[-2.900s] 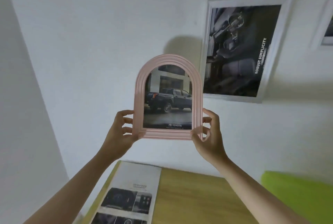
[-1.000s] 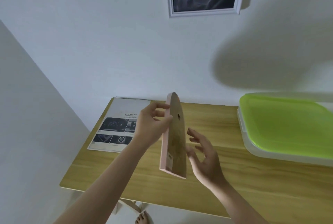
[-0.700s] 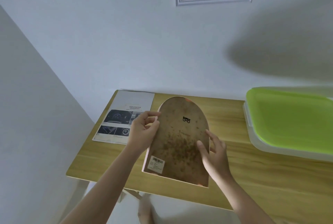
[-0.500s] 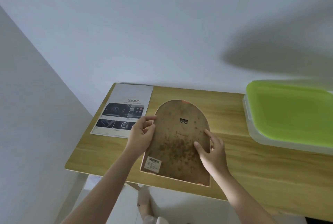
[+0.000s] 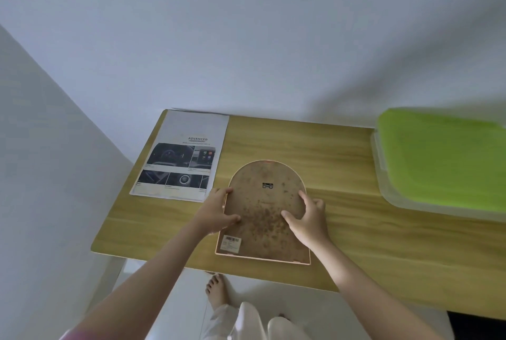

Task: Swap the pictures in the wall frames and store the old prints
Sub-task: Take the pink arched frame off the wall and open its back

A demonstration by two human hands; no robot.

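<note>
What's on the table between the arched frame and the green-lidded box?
Nothing: the head view shows bare wooden table between the arched frame and green-lidded box.

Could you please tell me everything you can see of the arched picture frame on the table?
The arched picture frame lies face down on the wooden table, its brown speckled backing board up within a thin pink rim. A small metal hanger sits near the arch, a barcode sticker at the lower left corner. The left hand and right hand grip its sides.
</note>
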